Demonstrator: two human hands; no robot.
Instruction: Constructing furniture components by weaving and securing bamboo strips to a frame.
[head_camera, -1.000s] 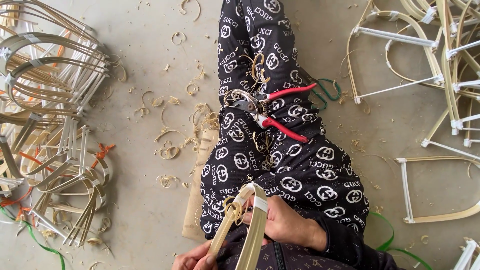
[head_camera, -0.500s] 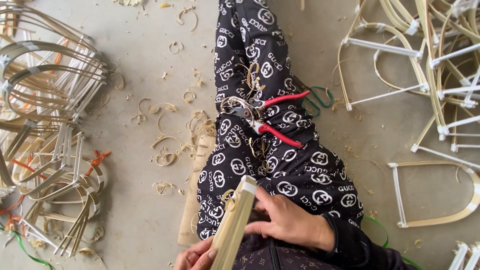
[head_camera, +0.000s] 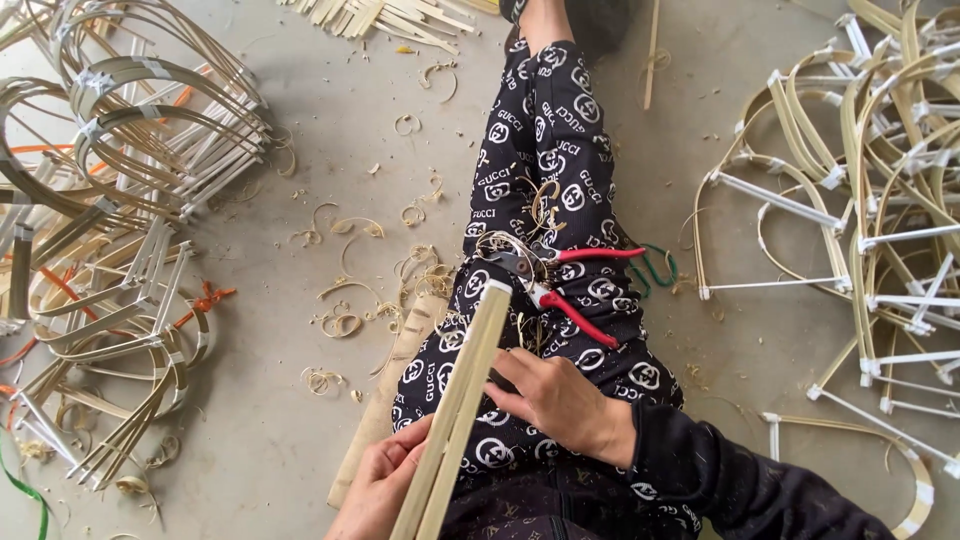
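Observation:
I sit on a concrete floor with my legs in black patterned trousers (head_camera: 545, 170) stretched out ahead. A pale bamboo strip piece (head_camera: 460, 400), two slats side by side with a taped end, slants from the bottom middle up over my thigh. My left hand (head_camera: 380, 490) grips it low down from the left. My right hand (head_camera: 555, 400) rests on my thigh with its fingers against the strip's right side. Red-handled shears (head_camera: 565, 285) lie on my lap just beyond the strip's tip, among curled shavings.
Bent bamboo hoops and frames lie piled at the left (head_camera: 120, 190) and at the right (head_camera: 870, 190). Cut slats (head_camera: 390, 15) lie at the top. Curled shavings (head_camera: 345, 320) litter the floor. A wooden board (head_camera: 390, 390) lies beside my left leg. Green cord (head_camera: 655, 270) sits next to my knee.
The bamboo piece has turned from showing its two spread slats to lying edge-on and reaching further up my thigh. My right hand shifted from behind it to its right side. The view tilted upward.

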